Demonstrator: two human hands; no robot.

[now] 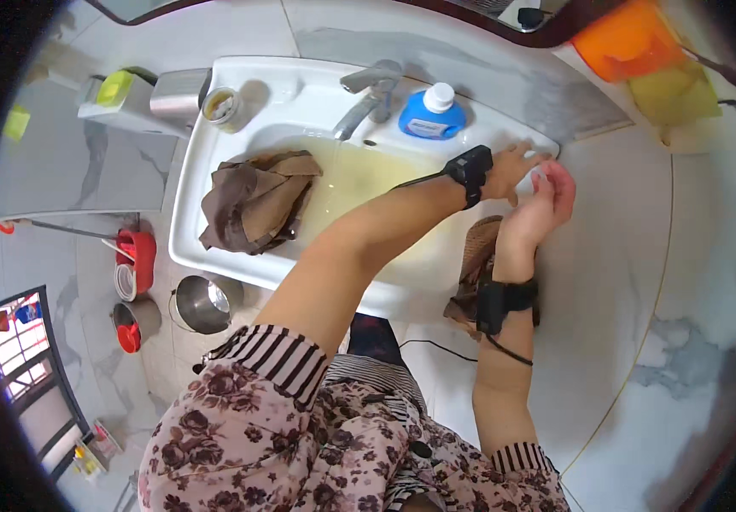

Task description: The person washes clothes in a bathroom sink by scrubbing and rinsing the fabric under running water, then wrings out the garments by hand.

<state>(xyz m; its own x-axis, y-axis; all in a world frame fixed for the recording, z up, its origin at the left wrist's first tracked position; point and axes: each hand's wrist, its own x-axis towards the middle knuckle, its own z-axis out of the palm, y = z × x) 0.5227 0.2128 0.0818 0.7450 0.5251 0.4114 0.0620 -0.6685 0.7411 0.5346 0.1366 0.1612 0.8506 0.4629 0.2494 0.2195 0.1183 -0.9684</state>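
Both hands are close together over the right end of the white sink (193,192). My left hand (506,173) reaches across the basin, its fingers stretched out and apart. Beside it my right hand (543,205) has its fingers curled in toward the thumb. A small whitish patch shows between the hands; I cannot make out whether it is a held thing or the sink rim. A crumpled brown cloth (261,200) lies over the basin's left side. Another brown cloth (475,264) hangs at the front right edge, partly behind my right wrist. Pale yellowish water (359,175) stands in the basin.
A blue bottle with a white cap (432,115) stands on the back rim, right of the grey tap (370,85). At the back left corner is a small open jar (224,109). Metal buckets (201,303) and a red container (135,256) sit on the floor at left.
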